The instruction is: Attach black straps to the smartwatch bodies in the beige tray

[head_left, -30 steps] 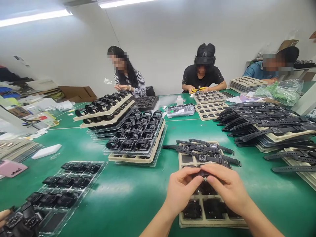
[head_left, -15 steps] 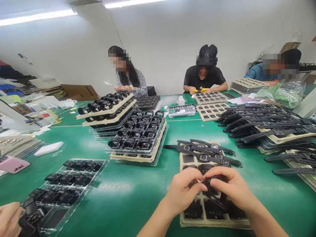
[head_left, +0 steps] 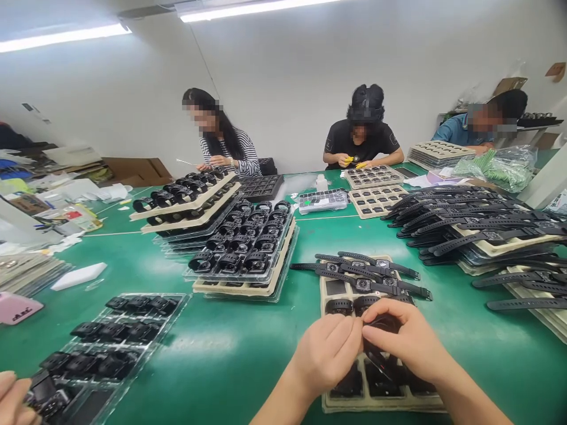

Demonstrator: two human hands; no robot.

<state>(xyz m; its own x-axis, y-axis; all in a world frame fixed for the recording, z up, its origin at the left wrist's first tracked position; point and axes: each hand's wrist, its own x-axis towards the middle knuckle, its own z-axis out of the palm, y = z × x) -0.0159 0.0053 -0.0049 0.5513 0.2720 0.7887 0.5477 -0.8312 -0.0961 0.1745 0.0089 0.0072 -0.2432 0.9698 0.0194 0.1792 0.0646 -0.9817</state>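
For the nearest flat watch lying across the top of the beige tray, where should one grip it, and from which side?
Probably at the square case in the middle of the flat watch, pinched from above: its thin straps lie limp across the beige tray, while the case is raised and stiff.

Black watch (head_left: 381, 324) pinched between both hands' fingers (head_left: 354, 336), above beige tray (head_left: 330, 289).

— What can't you make out here?
— Your left hand (head_left: 325, 354) and right hand (head_left: 410, 339) cover most of the watch (head_left: 383, 324); its face and clasp stay hidden.
— And the tray (head_left: 381, 404)?
— Your wrists hide its near pockets.
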